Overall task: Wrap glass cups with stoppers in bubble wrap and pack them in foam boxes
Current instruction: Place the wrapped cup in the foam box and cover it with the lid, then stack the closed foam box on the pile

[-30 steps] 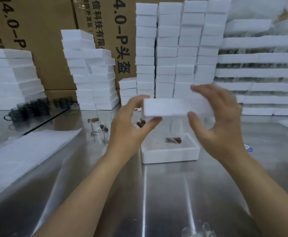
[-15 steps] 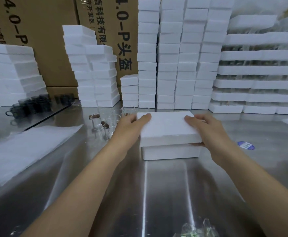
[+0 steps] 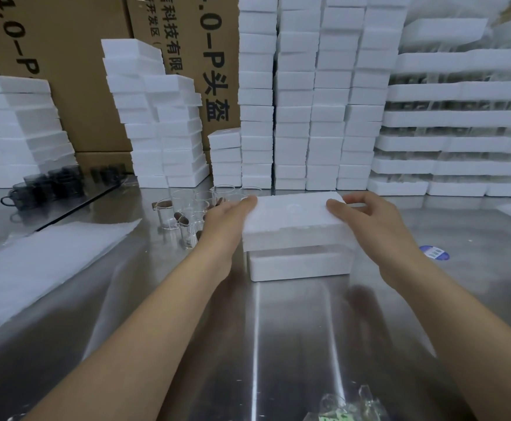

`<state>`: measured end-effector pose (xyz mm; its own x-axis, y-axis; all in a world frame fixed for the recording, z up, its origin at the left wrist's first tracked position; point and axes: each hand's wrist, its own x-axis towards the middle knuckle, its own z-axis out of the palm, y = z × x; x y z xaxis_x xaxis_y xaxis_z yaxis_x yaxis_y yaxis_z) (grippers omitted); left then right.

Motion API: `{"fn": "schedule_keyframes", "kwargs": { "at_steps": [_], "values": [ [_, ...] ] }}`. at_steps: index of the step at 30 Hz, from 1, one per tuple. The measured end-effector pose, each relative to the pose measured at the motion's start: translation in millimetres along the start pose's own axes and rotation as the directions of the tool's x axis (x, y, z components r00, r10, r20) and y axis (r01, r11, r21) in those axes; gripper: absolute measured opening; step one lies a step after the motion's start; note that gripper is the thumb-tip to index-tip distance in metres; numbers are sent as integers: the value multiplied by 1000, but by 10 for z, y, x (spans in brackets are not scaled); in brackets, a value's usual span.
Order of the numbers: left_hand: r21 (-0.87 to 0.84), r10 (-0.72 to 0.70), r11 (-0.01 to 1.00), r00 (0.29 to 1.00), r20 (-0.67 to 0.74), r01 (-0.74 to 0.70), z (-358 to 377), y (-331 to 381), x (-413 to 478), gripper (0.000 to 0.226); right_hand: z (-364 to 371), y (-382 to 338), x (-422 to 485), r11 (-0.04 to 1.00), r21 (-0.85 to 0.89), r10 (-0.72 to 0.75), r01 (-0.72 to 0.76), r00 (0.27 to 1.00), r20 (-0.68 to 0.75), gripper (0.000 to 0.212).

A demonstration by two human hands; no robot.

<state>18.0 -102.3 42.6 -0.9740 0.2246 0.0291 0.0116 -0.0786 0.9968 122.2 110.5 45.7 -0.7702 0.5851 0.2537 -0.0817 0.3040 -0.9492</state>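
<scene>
The left hand (image 3: 227, 220) and right hand (image 3: 375, 220) each gripped one end of the foam lid (image 3: 293, 220), thumbs on top and fingers curled round the sides. They held it level over the open foam box (image 3: 299, 265) on the steel table (image 3: 278, 344), with a dark gap along the front edge. Clear glass cups (image 3: 187, 214) with stoppers stood just beside the left hand, bubble wrap (image 3: 44, 253) lay farther left, and stacked foam boxes (image 3: 309, 101) rose behind.

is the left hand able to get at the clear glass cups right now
Probably, once it lets go of the foam lid: the glass cups stand right beside the left hand, nothing between them.
</scene>
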Motion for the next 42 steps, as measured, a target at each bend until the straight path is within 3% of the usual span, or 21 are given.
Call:
{"fn": "schedule_keyframes", "kwargs": {
  "at_steps": [16,22,24,27,30,33,37,42],
  "values": [
    [70,-108,992,994,23,106,72,-18,21,19,-6,217,101,995,-100,25,-26,1000,-13,27],
    [101,-147,985,987,59,140,42,-88,18,29,70,292,82,999,3,53,-53,998,19,28],
    [92,-150,985,988,41,146,48,-96,-1,43,84,297,63,994,48,99,-102,993,68,31],
    [20,-143,990,989,26,142,92,-122,-79,41,99,314,47,989,71,121,-128,987,103,40],
    [-101,-174,979,985,5,174,199,-184,-167,42,113,354,52,995,67,64,-68,996,63,28],
    [-114,-197,975,980,-44,190,273,-205,-212,50,124,371,44,995,79,58,-62,997,53,24],
    [-146,-232,963,973,-24,226,269,-161,-222,26,154,342,12,985,98,143,-145,989,28,25],
    [-124,-203,973,978,-49,195,281,-207,-261,29,198,377,-50,975,135,179,-174,983,-29,25]
  ]
}}
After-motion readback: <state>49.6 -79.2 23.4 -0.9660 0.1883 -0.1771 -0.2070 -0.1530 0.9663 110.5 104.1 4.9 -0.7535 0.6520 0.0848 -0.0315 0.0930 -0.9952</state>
